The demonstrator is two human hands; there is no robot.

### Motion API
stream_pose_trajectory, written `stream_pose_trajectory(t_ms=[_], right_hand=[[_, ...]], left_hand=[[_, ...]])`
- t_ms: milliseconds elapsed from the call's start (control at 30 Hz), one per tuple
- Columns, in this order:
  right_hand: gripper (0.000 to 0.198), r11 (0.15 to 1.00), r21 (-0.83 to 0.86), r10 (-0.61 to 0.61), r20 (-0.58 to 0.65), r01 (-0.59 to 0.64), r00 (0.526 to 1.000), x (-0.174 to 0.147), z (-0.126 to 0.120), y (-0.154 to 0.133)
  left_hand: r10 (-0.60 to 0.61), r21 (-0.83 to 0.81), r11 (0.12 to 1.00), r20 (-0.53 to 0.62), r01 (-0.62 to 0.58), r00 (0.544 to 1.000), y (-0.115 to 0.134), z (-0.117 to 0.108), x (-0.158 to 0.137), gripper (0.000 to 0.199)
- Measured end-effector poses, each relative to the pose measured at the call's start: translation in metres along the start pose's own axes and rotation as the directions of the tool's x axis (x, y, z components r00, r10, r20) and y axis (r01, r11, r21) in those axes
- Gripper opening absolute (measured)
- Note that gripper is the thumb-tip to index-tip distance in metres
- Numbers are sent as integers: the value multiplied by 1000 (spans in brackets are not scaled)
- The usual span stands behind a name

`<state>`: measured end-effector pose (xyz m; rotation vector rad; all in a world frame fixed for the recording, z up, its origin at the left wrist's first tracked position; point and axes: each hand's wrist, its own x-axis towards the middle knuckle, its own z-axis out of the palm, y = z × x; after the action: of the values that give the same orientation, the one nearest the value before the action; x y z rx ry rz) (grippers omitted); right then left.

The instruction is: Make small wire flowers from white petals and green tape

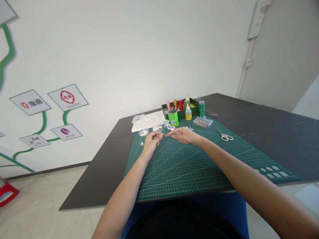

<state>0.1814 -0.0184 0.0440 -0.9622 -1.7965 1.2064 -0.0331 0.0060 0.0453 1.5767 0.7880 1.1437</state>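
Note:
My left hand [152,142] is closed in a pinch above the green cutting mat [179,176]. Whatever sits between its fingertips is too small to make out. From the right, my right hand [183,135] reaches toward those fingertips, its index finger stretched out and the others loosely bent, with nothing visible in it. Small white pieces lie in two shallow clear dishes [147,133] just beyond my left hand. A little white petal-like piece [142,143] rests on the mat to its left. Behind my right hand are a shiny purplish item [170,127] and a clear box [203,122] with thin sticks.
A green cup [173,119] holding dark-handled tools stands near a yellow-labelled glue bottle [188,114]. Behind them a dark green tray [195,110] carries thread spools, with a green tube [201,109] alongside. White-handled scissors [225,136] lie to the right; white textured sheets [149,120] lie at back left.

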Motion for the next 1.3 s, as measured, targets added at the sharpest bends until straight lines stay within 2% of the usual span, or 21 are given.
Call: stream_pose_trajectory(t_ms=[400, 600, 867, 1033, 1300], right_hand=[[49, 1000, -7, 5, -31, -5, 999, 2, 0, 5], [48, 1000, -18, -7, -28, 6, 1000, 2, 0, 5], [48, 998, -63, 14, -7, -14, 1000, -1, 3, -2], [48, 998, -59, 14, -5, -14, 1000, -1, 5, -4], [49, 998, -65, 5, -9, -5, 1000, 0, 3, -2]], left_hand=[[-48, -25, 999, 19, 49, 999, 0, -1, 0, 36], [-49, -77, 996, -44, 46, 998, -2, 1, -1, 42], [33, 74, 997, -50, -29, 998, -3, -3, 2, 53], [102, 181, 979, -38, -94, 994, -6, -4, 4, 39], [55, 183, 982, -43, -46, 998, -8, -5, 4, 35]])
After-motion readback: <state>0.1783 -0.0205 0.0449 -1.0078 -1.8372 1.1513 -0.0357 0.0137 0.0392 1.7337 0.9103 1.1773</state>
